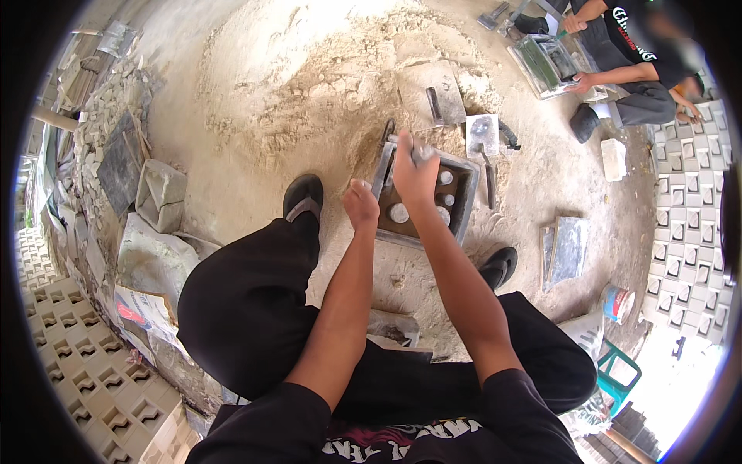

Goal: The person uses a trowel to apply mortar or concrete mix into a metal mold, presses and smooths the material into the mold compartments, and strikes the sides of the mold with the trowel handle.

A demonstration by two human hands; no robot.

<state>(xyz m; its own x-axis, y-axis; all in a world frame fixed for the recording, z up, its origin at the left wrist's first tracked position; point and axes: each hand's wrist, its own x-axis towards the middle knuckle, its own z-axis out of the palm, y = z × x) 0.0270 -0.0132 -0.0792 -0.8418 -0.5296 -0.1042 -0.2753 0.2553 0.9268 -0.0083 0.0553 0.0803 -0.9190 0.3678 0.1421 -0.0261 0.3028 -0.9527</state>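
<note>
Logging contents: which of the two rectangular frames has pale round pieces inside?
The grey frame beneath the wearer's right hand; the co-worker's frame shows a green section instead.

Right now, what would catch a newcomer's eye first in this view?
Probably the grey-rimmed box near the centre, with pale round pieces inside and the person's right hand over it, the left hand by its left edge. Next come the pale, patterned blocks stacked at the far right and lower left, and the bright sandy ground at the top.
</note>
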